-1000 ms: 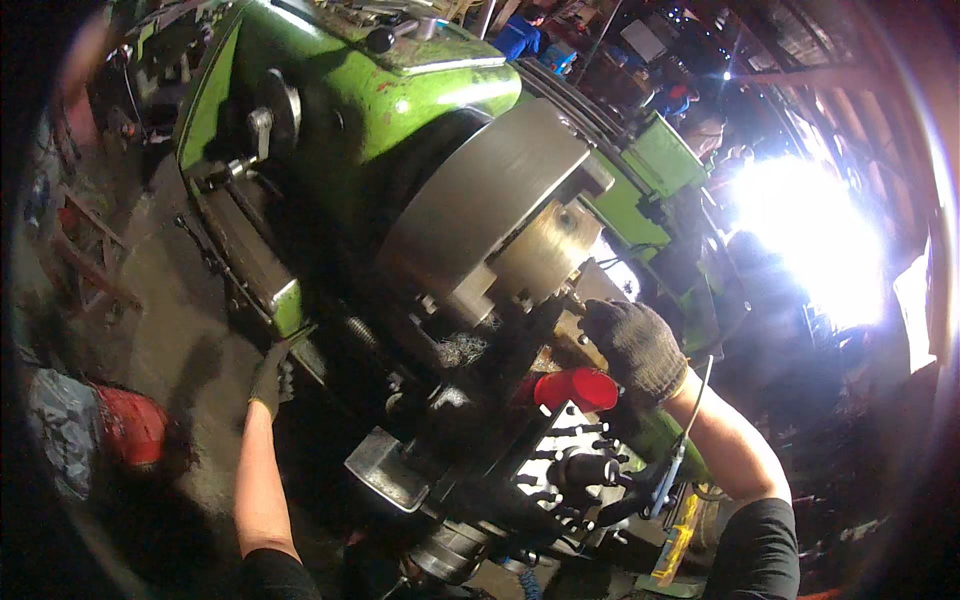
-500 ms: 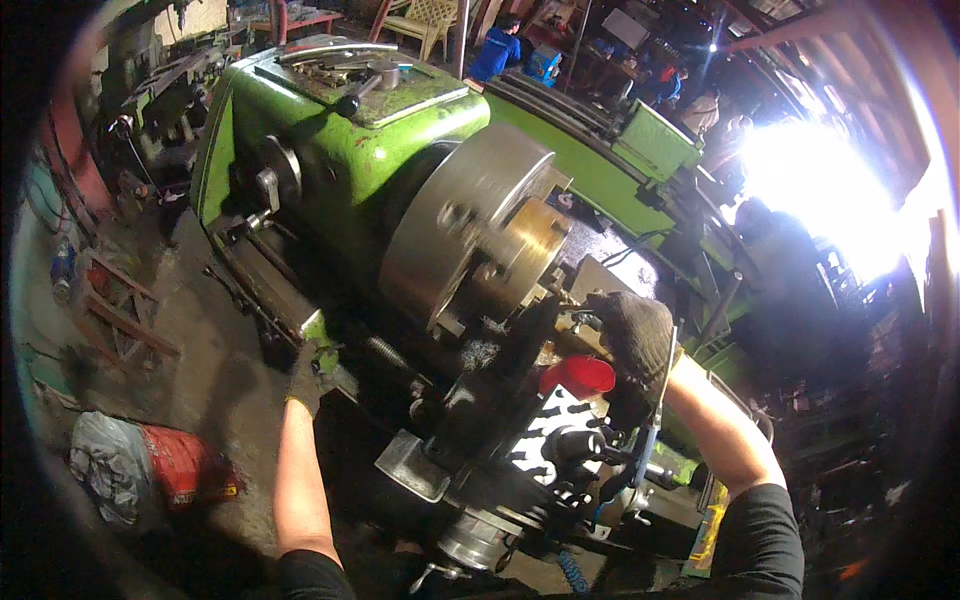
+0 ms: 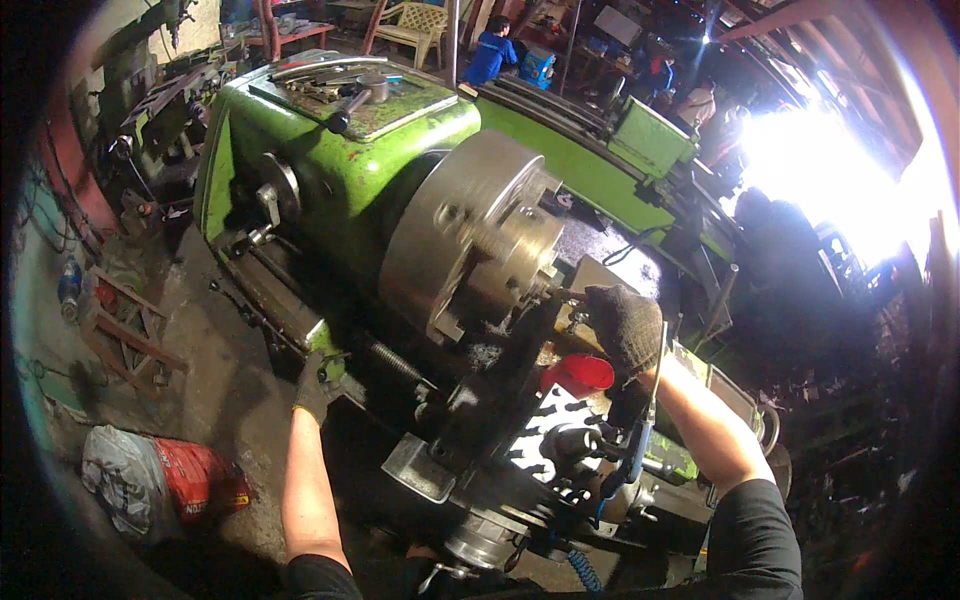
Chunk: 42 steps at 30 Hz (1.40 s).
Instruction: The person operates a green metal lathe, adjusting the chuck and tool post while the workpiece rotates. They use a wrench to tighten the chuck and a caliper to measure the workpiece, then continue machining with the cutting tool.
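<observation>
A big steel lathe chuck (image 3: 440, 220) grips a round metal workpiece (image 3: 525, 250) on a green lathe (image 3: 390, 130). My gloved left hand (image 3: 312, 388) is closed around a lever at a green bracket (image 3: 326, 366), low on the lathe's front. My gloved right hand (image 3: 625, 328) is closed, fingertips close to the workpiece's free end. Something thin shows at those fingertips, too small to name. Below that hand sits a red bowl (image 3: 578, 375), beside the tool post (image 3: 575, 445) with its several dark bolts.
Loose tools and a metal cup (image 3: 373, 88) lie on the headstock top. A blue-handled tool (image 3: 638, 450) stands beside my right forearm. Red and white sacks (image 3: 165, 480) lie on the floor at left. A person in blue (image 3: 492, 55) is far behind, near a plastic chair (image 3: 413, 30).
My right hand has shifted slightly, and its fingers now point toward the workpiece's end. My left hand stays at the lever. The whole view has tilted a little.
</observation>
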Tool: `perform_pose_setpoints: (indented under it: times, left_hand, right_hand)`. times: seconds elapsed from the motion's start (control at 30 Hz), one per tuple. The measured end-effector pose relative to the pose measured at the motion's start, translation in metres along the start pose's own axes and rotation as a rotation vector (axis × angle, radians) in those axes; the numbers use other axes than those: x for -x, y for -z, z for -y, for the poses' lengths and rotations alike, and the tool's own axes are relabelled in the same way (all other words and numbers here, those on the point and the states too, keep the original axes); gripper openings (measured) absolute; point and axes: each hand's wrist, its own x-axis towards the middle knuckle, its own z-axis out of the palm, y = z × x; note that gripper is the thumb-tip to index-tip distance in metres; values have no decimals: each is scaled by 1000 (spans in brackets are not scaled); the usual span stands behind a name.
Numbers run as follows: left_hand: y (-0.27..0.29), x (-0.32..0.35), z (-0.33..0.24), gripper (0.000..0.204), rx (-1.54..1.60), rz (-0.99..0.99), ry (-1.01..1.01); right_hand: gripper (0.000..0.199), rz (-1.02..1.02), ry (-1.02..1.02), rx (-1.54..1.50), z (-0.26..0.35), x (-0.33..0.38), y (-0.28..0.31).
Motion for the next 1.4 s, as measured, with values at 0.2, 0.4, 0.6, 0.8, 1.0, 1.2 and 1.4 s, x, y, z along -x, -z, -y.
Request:
perform_pose_setpoints:
  times: [0.2, 0.4, 0.6, 0.8, 1.0, 1.2, 1.4]
  left_hand:
    - [6, -4, 2, 66, 14, 47, 6]
    - [-8, 9, -1, 71, 1, 3, -35]
    - [-1, 6, 0, 76, 6, 39, -31]
    - [1, 7, -3, 74, 5, 13, -78]
    - [3, -5, -3, 68, 36, 145, -102]
    - [-17, 4, -7, 60, 60, 123, -101]
    - [10, 3, -11, 75, -28, 177, -85]
  right_hand:
    - [38, 102, 21, -106, 10, 8, 3]
    - [39, 166, 58, -36, 14, 7, -16]
    - [42, 109, 41, -29, 24, 13, -2]
    - [42, 155, 2, -143, 19, 7, 8]
    - [36, 46, -34, -44, 17, 3, 31]
    - [20, 12, -187, -79, -12, -5, -4]
    - [22, -44, -230, -125, -28, 7, 16]
